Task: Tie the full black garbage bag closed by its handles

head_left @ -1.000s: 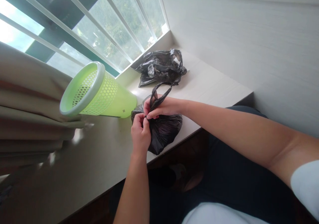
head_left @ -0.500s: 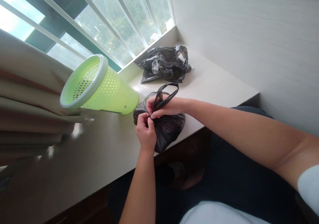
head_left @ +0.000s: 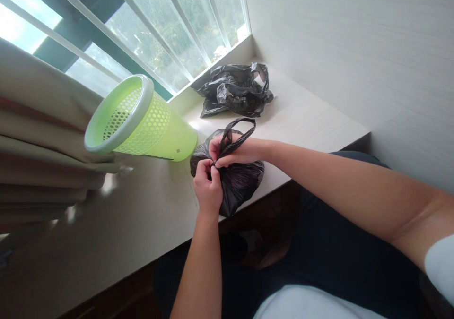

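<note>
Full, rounded black plastic bag point(head_left: 244, 186) sits at ctr of frame on a pale wood-look ledge point(head_left: 149, 205), nr its front edge. L hand point(head_left: 208, 189): fingers closed, tips pinching the bag's gathered neck. R hand point(head_left: 236, 150): also pinching there, tips touching or nearly so; black loop handle point(head_left: 248, 132) sticks up over it. Tall lime-green perforated plastic bin point(head_left: 179, 137) w/ grey rim, left of ctr, just beside bag. Crumpled black handled plastic bag point(head_left: 236, 97), upper ctr, nr barred window point(head_left: 159, 45).
</note>
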The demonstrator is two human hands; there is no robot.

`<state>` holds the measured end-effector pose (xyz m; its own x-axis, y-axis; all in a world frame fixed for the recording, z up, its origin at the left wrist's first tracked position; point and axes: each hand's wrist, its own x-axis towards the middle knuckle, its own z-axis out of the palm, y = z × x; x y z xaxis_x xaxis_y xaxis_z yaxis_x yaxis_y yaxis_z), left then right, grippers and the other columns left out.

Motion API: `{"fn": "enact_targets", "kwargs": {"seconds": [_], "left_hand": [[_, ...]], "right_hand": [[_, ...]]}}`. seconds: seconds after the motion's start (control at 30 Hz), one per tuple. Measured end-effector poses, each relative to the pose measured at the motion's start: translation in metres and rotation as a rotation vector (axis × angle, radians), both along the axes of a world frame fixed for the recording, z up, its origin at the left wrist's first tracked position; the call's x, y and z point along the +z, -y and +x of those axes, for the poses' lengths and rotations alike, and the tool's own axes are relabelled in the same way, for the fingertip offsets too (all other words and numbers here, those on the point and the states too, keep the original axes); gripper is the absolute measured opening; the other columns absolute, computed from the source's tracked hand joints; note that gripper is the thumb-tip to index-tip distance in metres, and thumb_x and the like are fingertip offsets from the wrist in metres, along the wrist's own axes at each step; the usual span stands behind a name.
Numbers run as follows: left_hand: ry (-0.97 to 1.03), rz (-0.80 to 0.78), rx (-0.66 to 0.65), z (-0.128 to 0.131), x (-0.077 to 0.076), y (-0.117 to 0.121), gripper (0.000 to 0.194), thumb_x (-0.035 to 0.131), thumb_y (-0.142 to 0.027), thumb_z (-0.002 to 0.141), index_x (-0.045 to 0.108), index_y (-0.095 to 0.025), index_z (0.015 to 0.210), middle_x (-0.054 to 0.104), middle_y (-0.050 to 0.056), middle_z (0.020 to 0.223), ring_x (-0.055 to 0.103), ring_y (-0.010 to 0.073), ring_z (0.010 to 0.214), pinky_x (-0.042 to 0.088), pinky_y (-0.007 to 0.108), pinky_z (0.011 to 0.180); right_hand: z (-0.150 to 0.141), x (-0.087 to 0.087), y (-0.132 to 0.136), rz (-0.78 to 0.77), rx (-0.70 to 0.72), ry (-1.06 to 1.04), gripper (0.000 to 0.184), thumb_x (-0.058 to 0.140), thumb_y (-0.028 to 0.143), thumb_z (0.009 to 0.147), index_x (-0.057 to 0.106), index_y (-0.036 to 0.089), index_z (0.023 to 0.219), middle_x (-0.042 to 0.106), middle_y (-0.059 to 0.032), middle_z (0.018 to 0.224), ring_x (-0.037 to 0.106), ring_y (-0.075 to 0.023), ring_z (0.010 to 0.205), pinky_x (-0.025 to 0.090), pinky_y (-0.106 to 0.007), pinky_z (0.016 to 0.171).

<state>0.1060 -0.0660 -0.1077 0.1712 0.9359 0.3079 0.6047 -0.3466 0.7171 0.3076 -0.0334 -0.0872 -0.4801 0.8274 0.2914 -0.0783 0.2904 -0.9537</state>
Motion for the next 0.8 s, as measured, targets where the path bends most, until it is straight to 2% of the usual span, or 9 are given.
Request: {"fn": "enact_targets", "kwargs": {"seconds": [0.8], "left_hand": [[-0.038,0.012,0.022,-0.0005,0.0008,0.0031,0.013,0.056,-0.033,0.099,0.063,-0.022,0.100,0.068,-0.002,0.087,0.062,0.0162,0.077,0.044,0.026,0.074]], "right_hand": [[-0.0016,-0.0073,-0.0036,0.147,-0.035,0.022,0.015,0.071,0.009,0.077,0.066,0.018,0.087,0.065,0.0030,0.076,0.059,-0.0140,0.072,0.043,-0.025,0.064]]}}
